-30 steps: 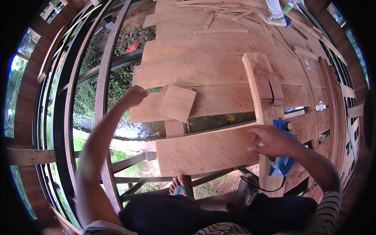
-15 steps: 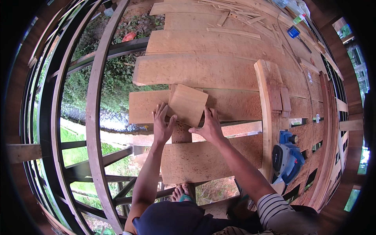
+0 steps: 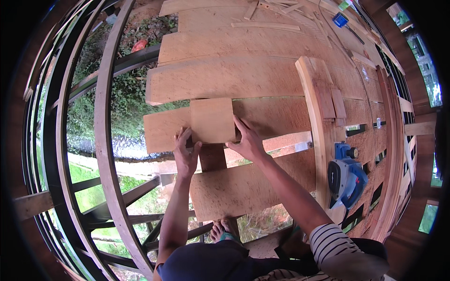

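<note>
A squarish pale wooden block (image 3: 212, 119) lies on a floor plank (image 3: 276, 114), its sides roughly square to the plank. My left hand (image 3: 185, 152) grips its left lower corner, with the thumb at the near edge and the fingers along the side. On the opposite side, my right hand (image 3: 248, 140) holds the right edge, fingers up the side and thumb against the near edge. The fingertips under and behind the block are partly hidden. Below it, a dark beam (image 3: 212, 159) crosses the gap between this plank and a nearer plank (image 3: 253, 189).
A blue electric planer (image 3: 344, 180) stands to the right, beyond an upright-edged timber (image 3: 310, 126). Reddish short boards (image 3: 333, 105) lie beside that timber. Thin wood strips (image 3: 267, 25) and a blue tape measure-like object (image 3: 340, 19) lie farther off. Open gaps and railings (image 3: 103, 107) are at left.
The wooden block has turned from a slant to sit square, covering the piece whose corners showed beneath it. Both hands turned with it, and the whole view shifted slightly.
</note>
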Motion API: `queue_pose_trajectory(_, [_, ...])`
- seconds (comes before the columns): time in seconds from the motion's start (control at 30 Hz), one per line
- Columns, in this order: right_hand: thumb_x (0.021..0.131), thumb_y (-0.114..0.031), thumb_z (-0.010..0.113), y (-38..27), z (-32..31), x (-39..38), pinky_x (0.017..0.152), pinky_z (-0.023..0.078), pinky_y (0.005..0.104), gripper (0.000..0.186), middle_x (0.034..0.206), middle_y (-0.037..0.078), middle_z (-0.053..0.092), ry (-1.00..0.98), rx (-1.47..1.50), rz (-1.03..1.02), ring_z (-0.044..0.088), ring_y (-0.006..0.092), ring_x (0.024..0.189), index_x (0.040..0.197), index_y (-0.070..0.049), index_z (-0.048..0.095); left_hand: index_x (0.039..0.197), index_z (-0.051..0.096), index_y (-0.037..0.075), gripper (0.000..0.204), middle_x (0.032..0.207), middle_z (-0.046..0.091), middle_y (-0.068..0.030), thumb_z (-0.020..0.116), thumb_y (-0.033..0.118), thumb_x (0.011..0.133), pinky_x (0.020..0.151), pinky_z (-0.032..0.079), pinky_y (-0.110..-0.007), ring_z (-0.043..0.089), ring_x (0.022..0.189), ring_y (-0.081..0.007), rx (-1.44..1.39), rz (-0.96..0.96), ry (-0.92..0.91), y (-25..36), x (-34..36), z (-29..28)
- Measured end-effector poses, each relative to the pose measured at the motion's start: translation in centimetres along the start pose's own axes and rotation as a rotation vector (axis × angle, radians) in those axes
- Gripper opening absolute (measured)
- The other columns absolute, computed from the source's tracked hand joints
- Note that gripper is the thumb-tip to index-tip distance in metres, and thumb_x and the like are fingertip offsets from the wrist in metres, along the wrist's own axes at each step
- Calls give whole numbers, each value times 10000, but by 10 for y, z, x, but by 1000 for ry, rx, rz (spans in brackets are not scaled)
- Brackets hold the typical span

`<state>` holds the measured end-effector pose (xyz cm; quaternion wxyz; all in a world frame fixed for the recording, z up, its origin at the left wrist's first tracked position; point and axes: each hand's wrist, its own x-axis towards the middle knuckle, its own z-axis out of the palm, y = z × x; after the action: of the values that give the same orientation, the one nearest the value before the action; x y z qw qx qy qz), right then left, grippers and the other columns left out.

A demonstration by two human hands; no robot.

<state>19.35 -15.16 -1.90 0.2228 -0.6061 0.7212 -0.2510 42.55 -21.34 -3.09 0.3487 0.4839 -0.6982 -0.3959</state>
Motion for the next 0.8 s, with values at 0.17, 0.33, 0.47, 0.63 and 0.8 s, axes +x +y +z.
queue_pose_trajectory(0.17, [738, -301, 816, 1, -1, 3, 1074, 456, 438, 968, 1462, 196, 462, -58, 45, 22, 501, 367, 1318, 1536, -41, 334, 1408, 462, -71, 513, 1445, 509, -273, 566, -60, 906, 1183, 327, -409, 439, 1419, -320, -270, -108, -44, -8, 1, -5])
queue_pose_trajectory(0.33, [833, -198, 683, 16, -3, 8, 1071, 468, 410, 759, 1453, 175, 511, -113, 343, 70, 522, 336, 1311, 1520, -57, 392, 1464, 404, -99, 618, 1524, 434, -258, 439, -118, 847, 1221, 212, -356, 361, 1471, -283, -352, -74, -137, -23, -3, -7])
queue_pose_trajectory(0.47, [854, -149, 653, 18, 1, 11, 1065, 474, 403, 713, 1465, 163, 511, -77, 330, 60, 531, 330, 1306, 1522, -98, 407, 1478, 382, -106, 677, 1549, 399, -256, 448, -119, 804, 1242, 110, -374, 268, 1513, -263, -345, -43, -140, -18, -4, -5])
queue_pose_trajectory(0.63, [862, -156, 655, 15, -1, 12, 1068, 473, 408, 702, 1459, 152, 529, -76, 339, 91, 540, 340, 1296, 1522, -130, 416, 1477, 401, -86, 683, 1544, 407, -239, 479, -89, 798, 1253, -13, -437, 254, 1518, -260, -300, -7, -131, -23, -4, -4])
queue_pose_trajectory(0.8, [865, -176, 672, 14, -6, 12, 1057, 480, 422, 705, 1446, 151, 551, -94, 267, 111, 558, 349, 1276, 1522, -138, 420, 1477, 410, -72, 684, 1512, 451, -238, 503, -44, 800, 1253, -30, -456, 264, 1514, -267, -269, -6, -119, -22, -3, -2])
